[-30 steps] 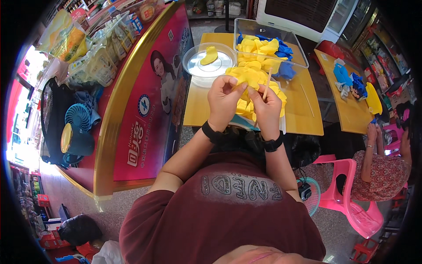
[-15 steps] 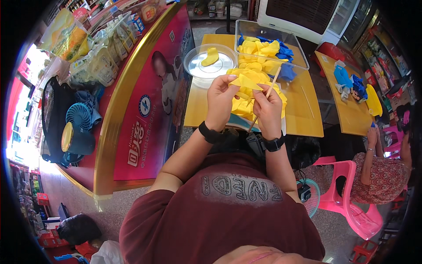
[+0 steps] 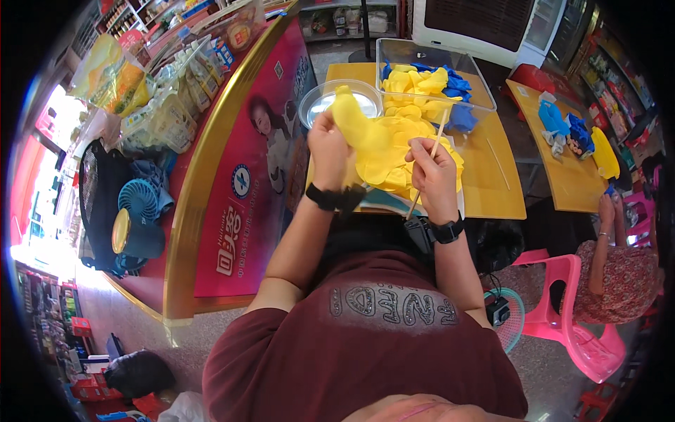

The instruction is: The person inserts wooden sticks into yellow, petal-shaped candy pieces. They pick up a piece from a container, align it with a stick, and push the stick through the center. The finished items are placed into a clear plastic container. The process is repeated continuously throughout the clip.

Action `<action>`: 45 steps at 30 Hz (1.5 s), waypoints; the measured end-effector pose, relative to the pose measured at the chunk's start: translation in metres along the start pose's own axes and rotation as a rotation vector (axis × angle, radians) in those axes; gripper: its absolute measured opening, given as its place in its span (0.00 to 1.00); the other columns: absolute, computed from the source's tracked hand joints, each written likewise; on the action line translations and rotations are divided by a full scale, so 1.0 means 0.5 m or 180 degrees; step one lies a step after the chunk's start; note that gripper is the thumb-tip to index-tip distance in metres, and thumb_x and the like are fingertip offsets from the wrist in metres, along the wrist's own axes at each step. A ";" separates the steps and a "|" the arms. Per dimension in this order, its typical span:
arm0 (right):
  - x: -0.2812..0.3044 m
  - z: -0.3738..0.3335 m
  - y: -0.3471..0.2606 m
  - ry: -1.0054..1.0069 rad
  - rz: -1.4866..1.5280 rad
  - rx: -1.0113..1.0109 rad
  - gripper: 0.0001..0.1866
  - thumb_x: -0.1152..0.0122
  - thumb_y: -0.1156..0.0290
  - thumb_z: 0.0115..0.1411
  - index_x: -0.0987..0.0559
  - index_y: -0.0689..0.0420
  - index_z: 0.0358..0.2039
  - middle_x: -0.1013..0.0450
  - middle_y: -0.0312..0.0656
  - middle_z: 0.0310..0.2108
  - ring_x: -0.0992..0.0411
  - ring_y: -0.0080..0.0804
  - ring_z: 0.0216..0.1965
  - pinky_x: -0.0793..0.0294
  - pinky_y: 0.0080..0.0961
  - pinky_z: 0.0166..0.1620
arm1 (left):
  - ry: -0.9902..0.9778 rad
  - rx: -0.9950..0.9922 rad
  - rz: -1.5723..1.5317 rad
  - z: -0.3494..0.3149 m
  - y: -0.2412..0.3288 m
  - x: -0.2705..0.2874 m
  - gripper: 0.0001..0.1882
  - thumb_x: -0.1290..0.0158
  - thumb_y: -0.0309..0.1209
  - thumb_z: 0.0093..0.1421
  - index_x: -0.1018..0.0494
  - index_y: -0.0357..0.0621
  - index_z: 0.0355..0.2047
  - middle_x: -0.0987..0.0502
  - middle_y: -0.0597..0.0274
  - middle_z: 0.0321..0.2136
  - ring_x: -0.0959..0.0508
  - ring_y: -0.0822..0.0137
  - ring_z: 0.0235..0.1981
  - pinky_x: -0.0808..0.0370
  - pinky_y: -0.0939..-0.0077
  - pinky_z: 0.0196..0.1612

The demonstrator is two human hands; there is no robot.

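My left hand (image 3: 329, 146) is closed on the edge of a soft yellow piece (image 3: 360, 128), which looks like cloth and is smeared by motion. The piece reaches over the near right side of a round clear tub (image 3: 314, 104), hiding part of its inside. My right hand (image 3: 434, 177) pinches a thin wooden stick (image 3: 442, 125) that slants up and away from me. Just beyond and between my hands lies a heap of yellow pieces (image 3: 404, 153) on the wooden table. Behind the heap, a clear plastic bin (image 3: 485, 84) holds yellow and blue pieces.
Another thin stick (image 3: 498, 163) lies on the table (image 3: 492, 193) at right. A pink-red counter (image 3: 232, 176) with gold edging stands close on my left. To the right are a second table (image 3: 562, 179), a pink chair (image 3: 562, 309) and a seated person (image 3: 608, 274).
My left hand has swung left, away from the right, carrying a yellow piece towards the tub. My right hand stays near the heap with the stick. The whole view has shifted slightly.
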State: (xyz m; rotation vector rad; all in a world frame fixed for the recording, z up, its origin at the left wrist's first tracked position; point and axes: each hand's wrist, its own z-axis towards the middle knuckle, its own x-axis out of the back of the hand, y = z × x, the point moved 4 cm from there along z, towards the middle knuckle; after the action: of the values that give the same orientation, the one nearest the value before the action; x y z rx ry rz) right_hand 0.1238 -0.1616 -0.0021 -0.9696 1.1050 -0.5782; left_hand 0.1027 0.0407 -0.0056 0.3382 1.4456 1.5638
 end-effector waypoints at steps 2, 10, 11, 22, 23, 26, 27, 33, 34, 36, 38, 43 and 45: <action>0.007 0.004 -0.005 0.0004 0.0025 0.0023 0.09 0.41 0.69 0.63 0.24 0.61 0.40 0.28 0.34 0.26 0.46 0.10 0.12 0.52 0.12 0.15 | 0.0384 -0.0491 0.0875 0.107 -0.041 0.065 0.07 0.46 0.29 0.61 0.26 0.37 0.34 0.22 0.64 0.26 0.24 0.73 0.22 0.28 0.80 0.27; 0.020 0.007 -0.011 0.0035 0.0012 -0.0043 0.09 0.43 0.68 0.64 0.24 0.60 0.40 0.29 0.33 0.25 0.47 0.10 0.12 0.53 0.12 0.16 | 0.0299 0.0241 0.1736 0.275 -0.109 0.069 0.28 0.37 0.34 0.52 0.31 0.33 0.51 0.23 0.55 0.34 0.21 0.68 0.28 0.23 0.76 0.32; 0.022 0.008 -0.013 0.0055 0.0053 -0.0008 0.09 0.42 0.68 0.64 0.24 0.60 0.40 0.29 0.33 0.24 0.47 0.10 0.12 0.52 0.11 0.16 | 0.0213 0.0396 0.1377 0.271 -0.115 0.064 0.35 0.37 0.34 0.53 0.37 0.33 0.57 0.24 0.52 0.39 0.21 0.67 0.31 0.22 0.75 0.34; 0.055 0.019 -0.047 0.0208 0.0159 0.0222 0.09 0.40 0.68 0.63 0.24 0.60 0.39 0.30 0.33 0.23 0.46 0.09 0.12 0.53 0.11 0.16 | -0.2437 -0.0799 0.2636 0.023 -0.025 -0.087 0.19 0.39 0.34 0.55 0.25 0.38 0.44 0.21 0.57 0.33 0.21 0.64 0.32 0.25 0.74 0.37; 0.058 0.020 -0.051 0.0192 0.0137 0.0233 0.09 0.41 0.69 0.63 0.24 0.60 0.39 0.30 0.32 0.24 0.46 0.09 0.12 0.53 0.11 0.16 | -0.2335 -0.1203 0.3015 0.001 -0.025 -0.093 0.19 0.38 0.34 0.54 0.24 0.39 0.43 0.21 0.55 0.33 0.21 0.61 0.32 0.25 0.71 0.38; 0.062 0.018 -0.062 0.0207 0.0116 0.0302 0.09 0.40 0.68 0.63 0.24 0.60 0.39 0.30 0.32 0.23 0.46 0.09 0.12 0.53 0.11 0.16 | -0.2172 -0.1693 0.3909 -0.026 -0.048 -0.099 0.17 0.38 0.35 0.50 0.23 0.40 0.39 0.21 0.50 0.33 0.22 0.53 0.34 0.26 0.64 0.40; 0.062 0.018 -0.066 0.0222 0.0115 0.0331 0.09 0.39 0.68 0.63 0.24 0.59 0.39 0.30 0.32 0.23 0.47 0.08 0.13 0.53 0.11 0.16 | -0.2247 -0.1359 0.4056 -0.021 -0.064 -0.093 0.16 0.38 0.35 0.49 0.22 0.40 0.37 0.22 0.49 0.32 0.22 0.50 0.35 0.26 0.61 0.42; 0.068 0.019 -0.063 0.0373 -0.0171 0.0396 0.09 0.40 0.68 0.63 0.23 0.60 0.39 0.30 0.31 0.23 0.47 0.08 0.13 0.52 0.10 0.17 | -0.2253 -0.1406 0.3799 -0.003 -0.097 -0.067 0.16 0.39 0.33 0.47 0.23 0.42 0.38 0.22 0.49 0.31 0.23 0.49 0.37 0.27 0.59 0.42; 0.069 0.021 -0.063 0.0368 -0.0208 0.0396 0.09 0.40 0.68 0.63 0.23 0.60 0.39 0.30 0.31 0.23 0.46 0.08 0.13 0.52 0.10 0.17 | -0.2089 -0.1718 0.3694 -0.009 -0.083 -0.067 0.16 0.39 0.33 0.47 0.23 0.42 0.38 0.22 0.49 0.30 0.23 0.49 0.36 0.26 0.60 0.41; 0.071 0.021 -0.063 0.0357 -0.0282 0.0395 0.09 0.39 0.68 0.62 0.23 0.60 0.38 0.30 0.31 0.23 0.46 0.08 0.14 0.52 0.10 0.17 | -0.2010 -0.1818 0.3958 -0.027 -0.079 -0.073 0.13 0.39 0.32 0.48 0.22 0.41 0.34 0.22 0.50 0.27 0.22 0.51 0.33 0.26 0.60 0.40; 0.071 0.020 -0.065 0.0340 -0.0310 0.0388 0.09 0.39 0.68 0.62 0.23 0.60 0.39 0.30 0.31 0.23 0.46 0.08 0.14 0.51 0.10 0.17 | -0.2001 -0.1537 0.3913 -0.028 -0.083 -0.074 0.12 0.38 0.32 0.48 0.21 0.41 0.32 0.22 0.51 0.26 0.22 0.52 0.31 0.26 0.61 0.39; 0.065 0.016 -0.065 0.0396 -0.0483 0.0394 0.09 0.39 0.68 0.62 0.23 0.60 0.38 0.30 0.31 0.23 0.46 0.07 0.14 0.51 0.10 0.18 | -0.1790 -0.0785 0.3171 -0.003 -0.085 -0.071 0.16 0.37 0.32 0.48 0.22 0.40 0.37 0.21 0.51 0.27 0.21 0.53 0.30 0.25 0.62 0.40; 0.068 0.017 -0.067 0.0407 -0.0575 0.0442 0.09 0.40 0.68 0.63 0.23 0.60 0.38 0.30 0.31 0.23 0.45 0.07 0.15 0.51 0.10 0.18 | -0.1825 -0.0963 0.3021 -0.013 -0.075 -0.090 0.18 0.37 0.32 0.50 0.23 0.39 0.41 0.21 0.51 0.29 0.21 0.57 0.31 0.25 0.66 0.37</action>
State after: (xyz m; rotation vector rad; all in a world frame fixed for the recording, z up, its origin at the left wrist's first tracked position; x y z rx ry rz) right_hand 0.1464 -0.2019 0.0120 -0.9267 1.0810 -0.8628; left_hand 0.1376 -0.0034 -0.0231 1.2983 0.5712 2.1225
